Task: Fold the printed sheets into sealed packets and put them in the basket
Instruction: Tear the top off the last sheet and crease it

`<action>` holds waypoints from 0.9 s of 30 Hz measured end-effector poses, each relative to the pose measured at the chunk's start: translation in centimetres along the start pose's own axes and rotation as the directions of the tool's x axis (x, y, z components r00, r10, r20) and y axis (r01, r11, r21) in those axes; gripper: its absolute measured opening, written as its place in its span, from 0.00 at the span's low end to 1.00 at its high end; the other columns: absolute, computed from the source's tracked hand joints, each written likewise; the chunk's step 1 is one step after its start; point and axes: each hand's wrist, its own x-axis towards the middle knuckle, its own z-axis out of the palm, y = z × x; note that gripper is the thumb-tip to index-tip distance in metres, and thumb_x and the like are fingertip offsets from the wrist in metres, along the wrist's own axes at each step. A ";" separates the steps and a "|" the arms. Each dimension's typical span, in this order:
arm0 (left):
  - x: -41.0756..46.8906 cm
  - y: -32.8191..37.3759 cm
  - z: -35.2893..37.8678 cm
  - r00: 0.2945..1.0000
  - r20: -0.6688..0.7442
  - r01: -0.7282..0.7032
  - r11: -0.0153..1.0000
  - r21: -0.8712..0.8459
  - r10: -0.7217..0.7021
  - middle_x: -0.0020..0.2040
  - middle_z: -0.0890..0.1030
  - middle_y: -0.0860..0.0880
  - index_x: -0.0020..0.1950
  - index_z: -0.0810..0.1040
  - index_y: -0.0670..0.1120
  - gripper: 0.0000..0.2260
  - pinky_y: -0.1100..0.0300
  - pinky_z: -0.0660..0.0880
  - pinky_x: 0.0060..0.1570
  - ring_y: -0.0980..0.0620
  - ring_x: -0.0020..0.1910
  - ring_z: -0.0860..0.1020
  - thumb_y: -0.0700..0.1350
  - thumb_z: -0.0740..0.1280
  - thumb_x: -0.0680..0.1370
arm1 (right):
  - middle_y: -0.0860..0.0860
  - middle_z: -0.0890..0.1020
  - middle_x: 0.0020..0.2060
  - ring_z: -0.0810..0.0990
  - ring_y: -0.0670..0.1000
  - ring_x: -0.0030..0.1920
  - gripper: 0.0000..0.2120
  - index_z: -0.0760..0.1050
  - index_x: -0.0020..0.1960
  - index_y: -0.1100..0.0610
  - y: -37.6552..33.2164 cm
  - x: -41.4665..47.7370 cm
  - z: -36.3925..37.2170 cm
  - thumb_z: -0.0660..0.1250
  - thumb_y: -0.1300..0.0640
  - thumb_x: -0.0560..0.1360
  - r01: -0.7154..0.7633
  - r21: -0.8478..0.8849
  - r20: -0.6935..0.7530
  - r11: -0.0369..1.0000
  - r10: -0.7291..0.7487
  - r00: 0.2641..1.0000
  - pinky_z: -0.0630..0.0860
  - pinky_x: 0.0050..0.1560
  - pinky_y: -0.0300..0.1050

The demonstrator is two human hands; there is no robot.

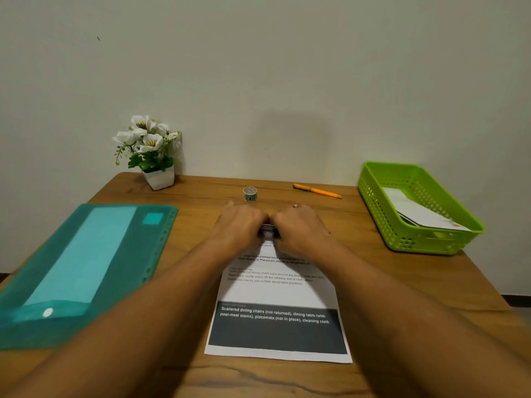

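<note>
Head view: my left hand (241,225) and right hand (300,225), side by side, curl their fingers around the folded far end of the printed sheet (275,294). It lies on the table (402,282), left of the basket (382,214), which holds a white packet (416,211).

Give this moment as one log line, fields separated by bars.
step: folding far edge of printed sheet | left hand: grips edge | right hand: grips edge | basket: holds folded paper

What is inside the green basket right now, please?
The green basket holds white folded paper, seemingly more than one piece stacked. Its near wall and the top piece cover whatever lies beneath, so the count is unclear.
</note>
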 end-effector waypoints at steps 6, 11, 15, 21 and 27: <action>-0.5 -0.8 0.8 0.998 -0.033 -0.053 0.994 0.094 0.056 0.41 0.80 0.55 0.44 0.74 0.56 0.06 0.53 0.64 0.51 0.51 0.42 0.76 0.47 0.66 0.80 | 0.51 0.81 0.46 0.81 0.57 0.47 0.06 0.78 0.52 0.52 1.7 -1.5 1.2 0.65 0.54 0.78 0.023 -0.054 -0.019 0.998 -0.024 1.000 0.73 0.52 0.52; -1.5 -2.6 1.4 0.998 -0.030 -0.047 0.996 0.071 0.049 0.45 0.81 0.56 0.54 0.80 0.54 0.03 0.52 0.74 0.54 0.52 0.44 0.78 0.49 0.68 0.81 | 0.51 0.81 0.48 0.81 0.56 0.48 0.07 0.78 0.55 0.52 3.9 -3.5 1.9 0.66 0.51 0.80 0.007 -0.067 -0.042 0.998 -0.010 0.999 0.73 0.51 0.51; -3.2 -3.1 2.0 0.995 -0.047 -0.088 0.996 0.030 0.089 0.53 0.83 0.54 0.62 0.79 0.55 0.12 0.50 0.79 0.48 0.50 0.50 0.80 0.51 0.69 0.79 | 0.50 0.80 0.53 0.79 0.55 0.52 0.14 0.75 0.62 0.51 4.5 -5.3 3.3 0.62 0.47 0.81 -0.003 0.076 -0.069 0.997 0.009 0.998 0.75 0.48 0.50; -6.6 -2.4 2.3 0.995 0.007 -0.099 0.995 -0.024 0.099 0.71 0.76 0.51 0.77 0.70 0.55 0.33 0.50 0.74 0.61 0.50 0.67 0.73 0.72 0.50 0.80 | 0.52 0.74 0.71 0.72 0.55 0.68 0.36 0.63 0.80 0.48 4.0 -8.5 4.0 0.46 0.28 0.80 -0.010 0.152 0.017 0.988 0.008 1.000 0.72 0.66 0.55; -7.5 -1.2 3.4 1.000 0.003 -0.013 0.996 -0.092 0.013 0.76 0.70 0.52 0.76 0.70 0.58 0.23 0.47 0.66 0.69 0.49 0.74 0.66 0.61 0.49 0.84 | 0.51 0.57 0.83 0.53 0.55 0.82 0.28 0.55 0.83 0.44 2.4 -9.1 4.8 0.44 0.37 0.85 -0.134 0.249 0.125 0.959 0.105 0.987 0.49 0.81 0.60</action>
